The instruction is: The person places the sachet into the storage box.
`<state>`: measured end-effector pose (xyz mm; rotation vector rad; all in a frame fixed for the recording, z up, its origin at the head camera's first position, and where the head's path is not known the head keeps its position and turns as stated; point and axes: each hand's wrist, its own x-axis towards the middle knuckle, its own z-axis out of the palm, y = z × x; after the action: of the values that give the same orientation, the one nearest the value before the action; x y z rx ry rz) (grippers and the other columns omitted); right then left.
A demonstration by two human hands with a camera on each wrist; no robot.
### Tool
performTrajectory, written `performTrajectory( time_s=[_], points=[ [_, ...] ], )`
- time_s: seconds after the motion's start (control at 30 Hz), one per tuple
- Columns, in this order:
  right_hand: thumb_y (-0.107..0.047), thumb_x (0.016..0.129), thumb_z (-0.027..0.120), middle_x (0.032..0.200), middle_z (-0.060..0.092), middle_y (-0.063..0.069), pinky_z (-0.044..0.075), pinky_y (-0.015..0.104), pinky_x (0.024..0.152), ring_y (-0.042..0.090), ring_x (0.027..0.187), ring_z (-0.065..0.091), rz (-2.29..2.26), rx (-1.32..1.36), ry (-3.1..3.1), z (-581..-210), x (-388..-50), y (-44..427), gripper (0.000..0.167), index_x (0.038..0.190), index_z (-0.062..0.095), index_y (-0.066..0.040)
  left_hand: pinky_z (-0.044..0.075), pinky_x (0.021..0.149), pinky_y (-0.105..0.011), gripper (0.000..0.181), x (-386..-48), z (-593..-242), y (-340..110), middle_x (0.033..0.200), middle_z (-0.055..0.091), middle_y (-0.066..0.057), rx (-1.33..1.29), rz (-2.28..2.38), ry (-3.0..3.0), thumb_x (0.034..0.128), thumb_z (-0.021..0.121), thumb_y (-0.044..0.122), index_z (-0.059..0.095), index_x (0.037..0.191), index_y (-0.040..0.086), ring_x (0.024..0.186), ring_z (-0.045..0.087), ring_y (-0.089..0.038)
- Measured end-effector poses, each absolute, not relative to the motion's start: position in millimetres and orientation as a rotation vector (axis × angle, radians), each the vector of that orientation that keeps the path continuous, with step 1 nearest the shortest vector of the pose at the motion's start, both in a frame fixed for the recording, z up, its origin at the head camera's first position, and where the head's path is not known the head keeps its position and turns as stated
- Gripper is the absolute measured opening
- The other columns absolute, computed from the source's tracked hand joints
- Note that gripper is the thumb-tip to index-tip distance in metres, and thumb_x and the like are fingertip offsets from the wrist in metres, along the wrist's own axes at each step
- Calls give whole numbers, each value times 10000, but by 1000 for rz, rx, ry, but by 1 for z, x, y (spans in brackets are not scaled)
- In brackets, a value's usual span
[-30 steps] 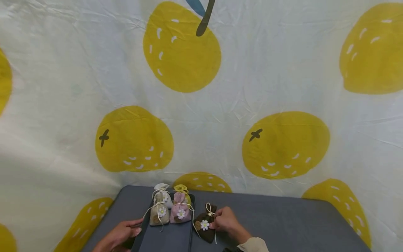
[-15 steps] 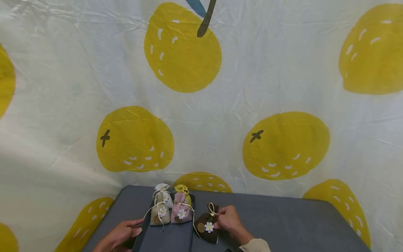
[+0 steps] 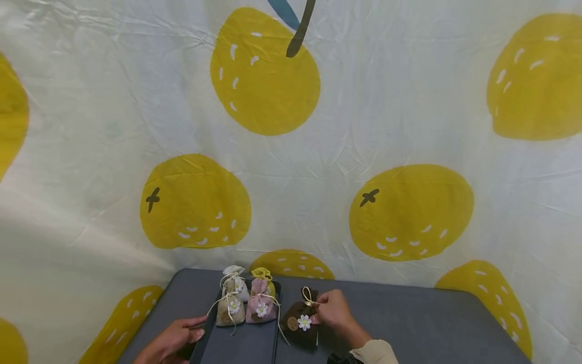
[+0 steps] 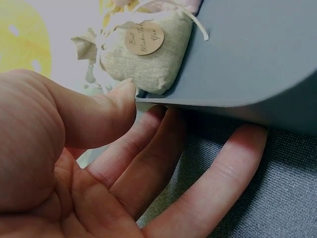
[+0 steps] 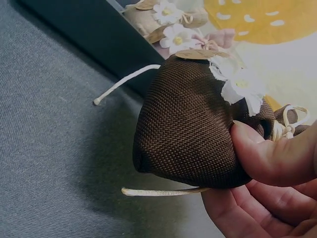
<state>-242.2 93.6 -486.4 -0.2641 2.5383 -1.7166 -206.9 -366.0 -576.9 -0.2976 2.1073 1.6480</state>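
Observation:
My right hand (image 3: 335,311) pinches a dark brown drawstring sachet (image 5: 190,119) near its tied neck. The sachet is tilted, with a white daisy (image 3: 304,322), a round tan label and dangling cream cords. In the right wrist view it hangs above the table beside the tray. My left hand (image 3: 175,336) grips the left edge of a dark grey tray (image 3: 243,346), thumb at the rim and fingers against the outer wall. Four-cornered cloth sachets stand in the tray's far part: beige (image 3: 230,309), white (image 3: 243,290), pink (image 3: 260,312) and a partly hidden yellow (image 3: 261,273).
A grey table (image 3: 400,323) lies under the tray and extends to the right. Behind it hangs a pale curtain (image 3: 300,202) printed with large yellow fruit. Cords from the sachets in the tray trail over its edges.
My right hand has lifted the brown sachet slightly and shifted it a little to the right, turning its flowered face. The left hand and tray stay in place.

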Motion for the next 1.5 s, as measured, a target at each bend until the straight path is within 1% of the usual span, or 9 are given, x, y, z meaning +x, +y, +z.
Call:
performTrajectory(
  time_s=[0.3, 0.4, 0.53, 0.77, 0.93, 1.03, 1.23, 1.37, 1.5],
  points=[
    [121, 650, 788, 559, 571, -73, 486, 222, 496, 87, 547, 560, -1674, -286, 2578, -474, -241, 92, 98, 680, 732, 46, 572, 728, -644, 652, -232, -613, -383, 1519, 487, -353, -311, 1641, 2128, 909, 807, 294, 585, 1498, 123, 1347, 459, -605],
    [118, 639, 796, 562, 583, -74, 476, 223, 490, 85, 544, 558, -1657, -287, 2603, -471, -241, 90, 113, 682, 741, 29, 567, 741, -659, 669, -235, -615, -384, 1535, 451, -372, -307, 1651, 2106, 896, 819, 282, 582, 1496, 104, 1375, 419, -628],
    [127, 633, 796, 572, 590, -70, 481, 222, 481, 82, 538, 559, -1641, -281, 2615, -468, -242, 88, 132, 685, 741, 19, 563, 775, -673, 644, -234, -614, -385, 1548, 425, -379, -275, 1648, 2083, 950, 767, 262, 539, 1527, 88, 1377, 434, -617],
    [128, 608, 804, 589, 600, -56, 483, 232, 474, 96, 544, 556, -1627, -299, 2621, -463, -241, 83, 150, 683, 737, 17, 579, 770, -649, 706, -235, -615, -385, 1523, 452, -389, -267, 1670, 2067, 877, 835, 275, 571, 1497, 65, 1338, 502, -592],
    [128, 605, 802, 597, 618, -49, 498, 243, 484, 100, 551, 571, -1623, -321, 2633, -459, -241, 80, 150, 688, 742, 19, 562, 813, -676, 548, -225, -606, -379, 1523, 485, -353, -183, 1684, 2085, 1008, 695, 239, 555, 1517, 90, 1347, 523, -549],
    [129, 609, 803, 599, 632, -49, 510, 245, 493, 99, 556, 587, -1614, -323, 2636, -457, -241, 78, 152, 695, 750, 16, 553, 831, -686, 546, -225, -607, -380, 1532, 481, -348, -168, 1701, 2058, 1023, 671, 221, 532, 1532, 82, 1361, 515, -544],
    [127, 615, 795, 591, 640, -59, 538, 247, 507, 83, 550, 606, -1604, -357, 2624, -452, -239, 74, 148, 699, 760, 10, 579, 793, -642, 687, -236, -616, -385, 1516, 471, -380, -218, 1690, 2052, 919, 797, 251, 536, 1520, 46, 1332, 523, -577],
    [131, 594, 806, 598, 629, -65, 537, 240, 511, 83, 557, 598, -1607, -382, 2637, -450, -239, 71, 166, 693, 758, 7, 578, 795, -638, 734, -233, -612, -384, 1513, 475, -381, -184, 1691, 2055, 899, 816, 294, 527, 1527, 47, 1325, 531, -577],
    [115, 570, 830, 597, 604, -75, 520, 234, 511, 86, 569, 562, -1591, -402, 2673, -449, -239, 66, 180, 677, 747, -4, 575, 850, -632, 674, -208, -574, -360, 1476, 527, -367, -204, 1676, 2110, 939, 773, 238, 518, 1517, 2, 1334, 537, -561]
  ],
)
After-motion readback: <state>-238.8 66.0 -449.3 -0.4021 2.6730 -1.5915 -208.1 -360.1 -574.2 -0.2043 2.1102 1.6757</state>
